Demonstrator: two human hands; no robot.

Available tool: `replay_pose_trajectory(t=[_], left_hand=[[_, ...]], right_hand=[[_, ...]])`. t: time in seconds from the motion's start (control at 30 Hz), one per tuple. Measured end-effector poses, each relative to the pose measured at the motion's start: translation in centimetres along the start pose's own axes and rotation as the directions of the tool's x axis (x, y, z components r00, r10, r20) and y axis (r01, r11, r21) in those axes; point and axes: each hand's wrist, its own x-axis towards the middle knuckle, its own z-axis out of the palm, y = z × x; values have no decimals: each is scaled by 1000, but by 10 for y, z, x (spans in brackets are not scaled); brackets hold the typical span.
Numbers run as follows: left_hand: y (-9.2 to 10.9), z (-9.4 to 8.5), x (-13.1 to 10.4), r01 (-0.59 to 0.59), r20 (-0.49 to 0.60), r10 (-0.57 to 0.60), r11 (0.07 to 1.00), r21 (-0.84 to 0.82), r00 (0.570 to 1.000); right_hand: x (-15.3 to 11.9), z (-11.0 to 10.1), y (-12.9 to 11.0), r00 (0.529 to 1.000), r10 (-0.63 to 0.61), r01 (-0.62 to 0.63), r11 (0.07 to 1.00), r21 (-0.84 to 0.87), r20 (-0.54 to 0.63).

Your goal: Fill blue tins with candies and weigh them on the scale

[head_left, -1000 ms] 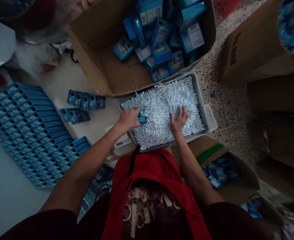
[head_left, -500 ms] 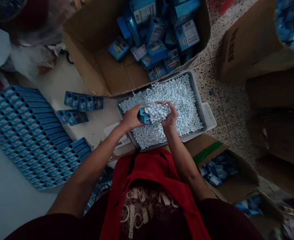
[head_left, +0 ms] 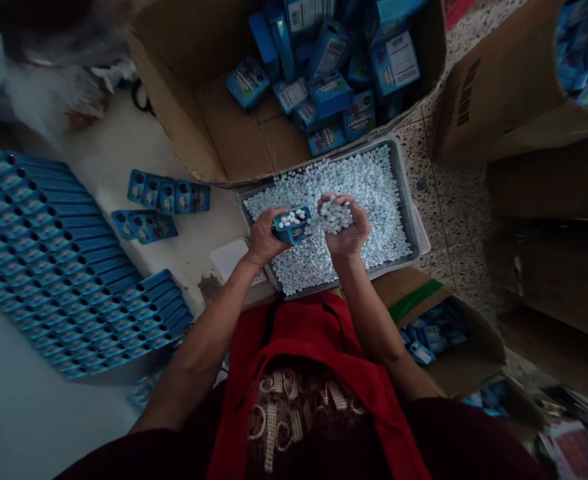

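My left hand (head_left: 263, 240) is wrapped round a small blue candy box (head_left: 291, 235), whose top is open and shows white candies inside. My right hand (head_left: 353, 241), palm up with fingers curled, cups a heap of small white candies (head_left: 335, 217) just to the right of the box. Both hands are above a grey tray (head_left: 405, 193) filled with loose pale candies (head_left: 374, 183). Whether the box holds candies all the way down is hidden.
Behind the tray a large cardboard carton (head_left: 174, 127) holds several blue boxes labelled "Caramelo macizo". Rows of blue boxes (head_left: 74, 267) stand at left, with smaller groups (head_left: 167, 195) nearby. More cartons (head_left: 474, 347) of blue packs stand at right. A white lid (head_left: 230, 259) lies beside the tray.
My right hand has moved right, away from the box, with fewer candies in it. The box in my left hand now shows white candies at its opening. The view has shifted slightly.
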Motion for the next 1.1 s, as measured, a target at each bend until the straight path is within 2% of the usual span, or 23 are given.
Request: replay_pose_trajectory(t=[0.1,0.2,0.3,0.4,0.47,0.53,0.57,0.63,0.7,0.73,0.77,0.83,0.9,0.97,1.03,1.1], left_hand=[[-6,-5,1,11,30,-13,999,39,999],[-11,-2,2,33,11,-33,999,41,999],[-15,5,1,58,32,-60,997,41,998],[-17,7,1,84,61,-87,995,52,994],[-17,3,2,50,72,-53,997,53,996],[-17,-7,1,22,76,-27,997,70,997],[-16,-13,1,22,79,-30,995,94,996],[-15,-28,1,50,86,-67,981,190,994],[-11,-41,5,87,94,-123,943,322,988],[-9,-46,9,102,96,-150,917,385,984],[-6,-49,14,112,103,-174,891,439,979],[2,-48,28,103,157,-214,845,524,964],[11,-39,44,63,234,-242,810,583,942],[19,-24,58,26,275,-242,792,610,930],[27,-8,69,12,264,-218,791,612,940],[32,4,76,4,259,-191,811,584,947]], right_hand=[[-4,15,1,994,-100,103,992,-75,54],[-8,28,10,974,-223,228,955,-190,52],[-14,38,22,972,-231,234,927,-294,47],[-28,36,26,971,-213,240,900,-363,113],[-41,20,24,961,-216,272,860,-432,174],[-52,-11,23,957,-232,291,770,-568,175],[-56,-32,25,958,-250,280,697,-661,142],[-54,-75,33,954,-298,191,482,-855,45],[-39,-109,46,956,-295,92,291,-952,3],[-27,-120,53,959,-285,69,214,-974,5],[-14,-126,59,962,-271,64,157,-986,19],[15,-123,70,967,-249,81,100,-992,54],[40,-109,78,969,-238,98,117,-988,68],[58,-92,85,972,-225,117,191,-975,73],[67,-77,90,974,-209,145,316,-938,80],[71,-68,94,979,-199,145,488,-861,52]])
